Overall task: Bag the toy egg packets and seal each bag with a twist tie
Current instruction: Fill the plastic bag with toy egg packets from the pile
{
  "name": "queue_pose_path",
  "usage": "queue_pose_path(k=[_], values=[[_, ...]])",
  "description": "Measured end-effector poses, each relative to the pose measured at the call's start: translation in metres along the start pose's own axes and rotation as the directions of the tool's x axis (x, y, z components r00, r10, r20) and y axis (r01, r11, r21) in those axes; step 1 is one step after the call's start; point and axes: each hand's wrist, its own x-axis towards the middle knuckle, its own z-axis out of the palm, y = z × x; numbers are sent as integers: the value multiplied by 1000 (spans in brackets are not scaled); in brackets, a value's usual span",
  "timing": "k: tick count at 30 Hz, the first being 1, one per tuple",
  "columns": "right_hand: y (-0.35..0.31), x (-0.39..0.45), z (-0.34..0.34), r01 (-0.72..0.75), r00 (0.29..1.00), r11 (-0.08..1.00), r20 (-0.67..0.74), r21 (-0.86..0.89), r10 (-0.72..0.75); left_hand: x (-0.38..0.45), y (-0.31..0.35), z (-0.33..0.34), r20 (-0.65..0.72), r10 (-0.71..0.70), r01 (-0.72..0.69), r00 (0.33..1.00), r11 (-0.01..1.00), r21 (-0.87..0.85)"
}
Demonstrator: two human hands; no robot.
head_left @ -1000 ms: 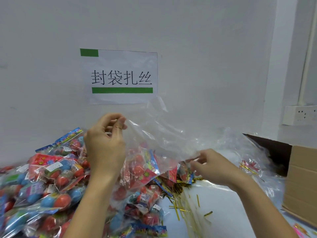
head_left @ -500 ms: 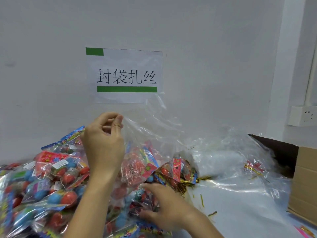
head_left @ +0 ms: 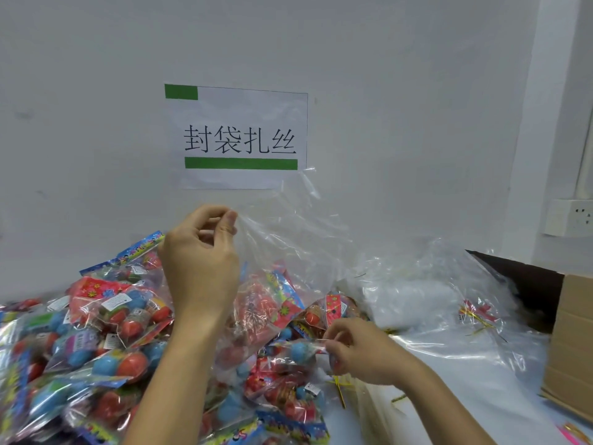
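Observation:
My left hand (head_left: pixel 200 268) is raised and pinches the upper edge of a clear plastic bag (head_left: pixel 288 248), holding it up. Inside the bag lie a few toy egg packets (head_left: pixel 269 300) with red and blue eggs. My right hand (head_left: pixel 359 351) is low at the centre and grips a toy egg packet (head_left: pixel 305 346) with a blue egg by its end, beside the bag's lower part. A big heap of egg packets (head_left: pixel 96 342) covers the table to the left. Gold twist ties (head_left: pixel 340 390) lie under my right hand.
A pile of empty clear bags (head_left: pixel 433 300) lies at the right. A brown cardboard box (head_left: pixel 571 342) stands at the far right edge. A paper sign (head_left: pixel 239 139) hangs on the white wall, and a wall socket (head_left: pixel 571 220) sits at the right.
My right hand moved from the bag's right edge down to the packets, then rose slightly right, gripping one packet. My left hand kept holding the bag up.

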Motion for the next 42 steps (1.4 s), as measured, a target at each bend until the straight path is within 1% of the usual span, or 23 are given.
queue_pose_path(k=[4, 6, 9, 10, 12, 13, 15, 17, 20, 22, 23, 26, 30, 33, 37, 39, 41, 42], values=[[5, -6, -19, -48, 997, 993, 54, -105, 54, -1, 1, 1, 1, 3, -3, 1000, 1000, 5], [-3, -7, -20, -22, 997, 991, 69, -136, 32, -2, 2, 2, 11, -2, 2, 1000, 1000, 2], [-31, -12, -12, 58, 997, 991, 51, -118, -52, -3, 3, 4, 23, -6, 6, 1000, 1000, -3], [-40, -13, -6, 89, 994, 990, 78, -112, -80, -3, 3, 4, 27, -5, 5, 1000, 1000, -1], [-57, -15, 10, 98, 978, 991, 195, -96, -78, -4, 4, 5, 33, -4, 4, 999, 1000, 1], [-63, -16, 20, 83, 965, 989, 258, -121, -50, -4, 4, 5, 37, -3, 3, 999, 1000, 0], [-71, -14, 39, 87, 943, 953, 333, -290, 15, -5, 5, 5, 43, -4, 4, 999, 1000, 1], [-73, -10, 53, 79, 946, 899, 316, -430, 68, -5, 5, 6, 46, -8, 8, 999, 1000, 3], [-75, -8, 55, 46, 956, 875, 274, -481, 101, -5, 3, 7, 47, -22, 22, 999, 1000, 2], [-72, -8, 52, 47, 966, 894, 250, -445, 74, -5, 2, 7, 45, -25, 25, 999, 1000, 4], [-69, -8, 50, 48, 973, 919, 225, -390, 45, -4, 2, 7, 40, -26, 26, 999, 1000, 2], [-58, -11, 40, 88, 979, 979, 198, -182, -51, -3, 1, 5, 8, -25, 25, 1000, 1000, -15], [-46, -11, 20, 108, 973, 991, 198, 74, -120, -3, -1, 5, -33, -13, 12, 999, 1000, -14], [-36, -10, 1, 165, 969, 978, 164, 130, -185, -2, -2, 4, -66, -13, 12, 998, 1000, -15], [-24, -14, -28, 174, 977, 972, 99, 161, -191, 0, -2, 2, -95, 1, -2, 995, 1000, -9], [-19, -16, -40, 157, 986, 960, 19, 231, -166, 0, -3, 2, -93, 1, -1, 996, 1000, -2], [-13, -15, -48, 174, 979, 950, -152, 260, -138, 0, -3, 2, -90, -2, 2, 996, 1000, 0], [-11, -14, -50, 200, 957, 952, -254, 233, -139, 0, -3, 2, -88, -3, 3, 996, 1000, 1]])
